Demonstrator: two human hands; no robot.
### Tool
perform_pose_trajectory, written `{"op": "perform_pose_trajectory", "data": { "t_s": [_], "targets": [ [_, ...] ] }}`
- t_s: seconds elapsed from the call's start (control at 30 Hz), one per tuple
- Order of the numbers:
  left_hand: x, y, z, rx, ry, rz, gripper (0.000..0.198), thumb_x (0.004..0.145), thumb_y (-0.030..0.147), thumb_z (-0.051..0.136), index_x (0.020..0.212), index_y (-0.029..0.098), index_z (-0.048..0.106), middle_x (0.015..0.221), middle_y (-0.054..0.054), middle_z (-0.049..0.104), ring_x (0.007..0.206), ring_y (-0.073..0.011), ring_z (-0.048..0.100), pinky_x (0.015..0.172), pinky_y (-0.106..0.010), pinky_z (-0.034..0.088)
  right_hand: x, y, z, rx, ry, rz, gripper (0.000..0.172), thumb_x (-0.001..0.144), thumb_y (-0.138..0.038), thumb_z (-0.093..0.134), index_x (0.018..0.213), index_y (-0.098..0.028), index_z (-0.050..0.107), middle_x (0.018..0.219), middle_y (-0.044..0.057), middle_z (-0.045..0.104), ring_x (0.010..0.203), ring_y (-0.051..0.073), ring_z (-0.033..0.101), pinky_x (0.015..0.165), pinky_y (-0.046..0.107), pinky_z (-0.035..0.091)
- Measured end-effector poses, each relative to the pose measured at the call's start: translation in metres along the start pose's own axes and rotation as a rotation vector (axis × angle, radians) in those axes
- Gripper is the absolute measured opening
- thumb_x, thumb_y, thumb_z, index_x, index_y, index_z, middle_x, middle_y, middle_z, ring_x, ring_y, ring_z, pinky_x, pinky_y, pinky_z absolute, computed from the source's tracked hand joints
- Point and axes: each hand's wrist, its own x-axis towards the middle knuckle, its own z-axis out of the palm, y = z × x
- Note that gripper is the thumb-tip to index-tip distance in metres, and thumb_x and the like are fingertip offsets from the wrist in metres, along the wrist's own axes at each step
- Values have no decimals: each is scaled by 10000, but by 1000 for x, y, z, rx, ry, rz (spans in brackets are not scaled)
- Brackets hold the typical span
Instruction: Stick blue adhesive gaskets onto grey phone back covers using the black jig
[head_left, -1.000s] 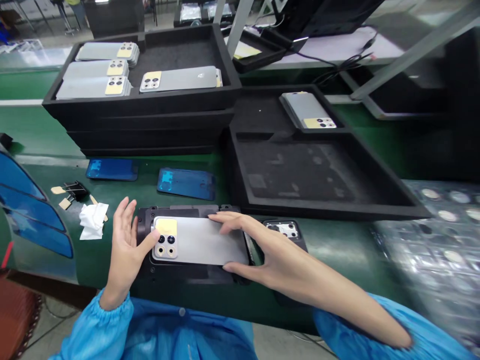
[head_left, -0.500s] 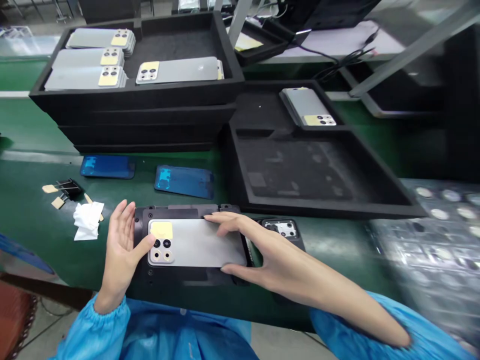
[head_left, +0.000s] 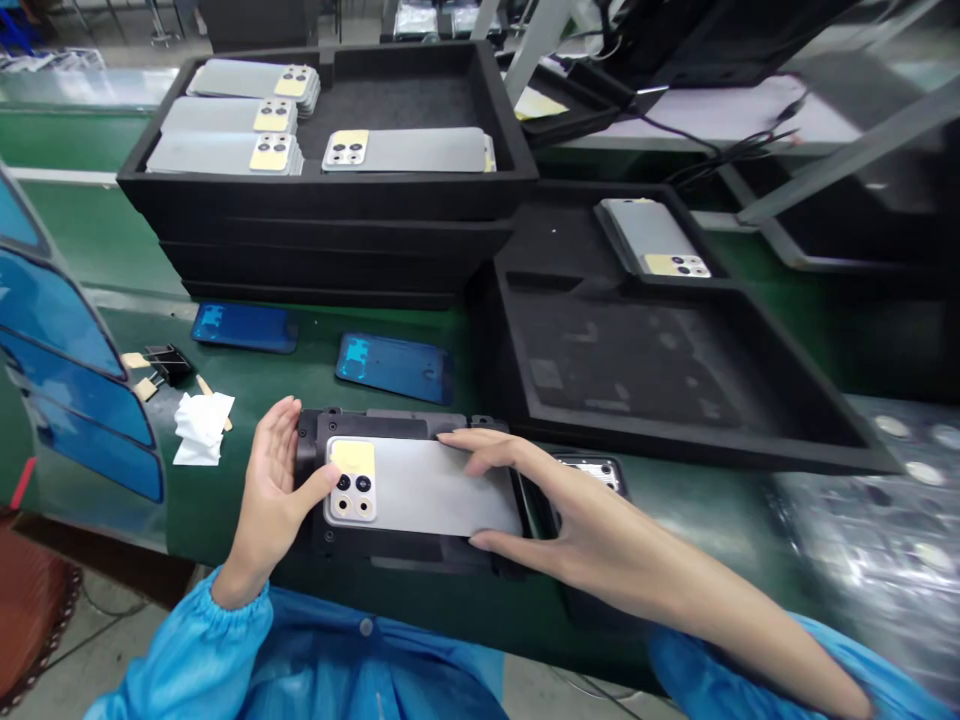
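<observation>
Left hand (head_left: 266, 495) lies open, thumb on the phone (head_left: 427, 490), right hand (head_left: 570, 520) pinches its edges; best seated squarely in the jig (head_left: 390, 425)

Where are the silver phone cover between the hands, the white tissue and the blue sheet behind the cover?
silver phone cover (head_left: 435, 490): head view, its plain middle.
white tissue (head_left: 201, 428): head view, its crumpled middle.
blue sheet (head_left: 394, 366): head view, its centre.
</observation>
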Motion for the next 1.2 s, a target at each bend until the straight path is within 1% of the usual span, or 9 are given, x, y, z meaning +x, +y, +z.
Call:
{"op": "perform_pose_trajectory", "data": {
  "t_s": [0.23, 0.37, 0.47, 0.53, 0.7, 0.83, 1.0, 1.2],
  "targets": [
    [0, 1, 0, 4, 4, 12, 721, 746, 277, 822, 1382, 255, 483, 1579, -128, 491, 1553, -285, 335, 1287, -456, 268, 0, 2, 3, -10, -4, -1, 269, 863, -290, 676, 1104, -299, 557, 1534, 92, 565, 1438, 357, 518, 1119, 577, 510],
    [-1, 3, 1, 48, -1, 30, 687, 773, 292, 802, 1386, 253, 492, 1563, -122, 509, 1541, -290, 359, 1276, -455, 301, 0, 1, 4, 5, 2, -7, 250, 874, -294, 661, 1101, -297, 556, 1539, 90, 557, 1445, 351, 509, 1127, 572, 504],
    [-1, 4, 0, 91, -37, 41, 688, 793, 321, 787, 1407, 254, 485, 1549, -116, 521, 1533, -295, 373, 1260, -453, 337, 0, 1, 5, 20, 3, 0, 268, 870, -298, 668, 1111, -300, 552, 1537, 91, 557, 1447, 346, 506, 1138, 583, 488],
    [0, 4, 0, 105, -60, 39, 685, 786, 333, 794, 1399, 251, 500, 1565, -116, 501, 1527, -306, 383, 1247, -456, 361, 0, 1, 6, 25, 7, 1, 282, 865, -289, 673, 1119, -299, 551, 1536, 92, 557, 1442, 344, 510, 1137, 580, 490],
    [1, 5, -2, 87, -87, 24, 540, 763, 340, 814, 1254, 243, 611, 1648, -111, 384, 1515, -340, 397, 1227, -467, 386, 1, 1, 7, 28, 15, -17, 279, 866, -271, 663, 1123, -295, 557, 1528, 82, 562, 1431, 324, 523, 1145, 544, 492],
    [1, 5, -3, 53, -91, 17, 525, 758, 332, 818, 1236, 241, 621, 1656, -120, 372, 1516, -349, 395, 1224, -481, 389, 1, 0, 7, 13, -3, 5, 293, 860, -259, 660, 1126, -300, 545, 1548, 79, 543, 1452, 333, 499, 1145, 560, 483],
    [1, 4, -3, 34, -95, 16, 507, 753, 329, 820, 1213, 236, 629, 1653, -133, 368, 1516, -355, 395, 1220, -485, 393, 1, 0, 7, 15, -10, 2, 269, 867, -267, 660, 1103, -299, 536, 1552, 82, 540, 1477, 335, 468, 1163, 580, 457],
    [1, 0, -5, 49, -98, 41, 498, 762, 358, 811, 1214, 240, 638, 1645, -118, 378, 1522, -353, 381, 1224, -473, 380, 3, -1, 6, -10, -31, 11, 272, 872, -258, 643, 1110, -295, 518, 1572, 99, 518, 1487, 330, 457, 1182, 605, 432]
  ]
}}
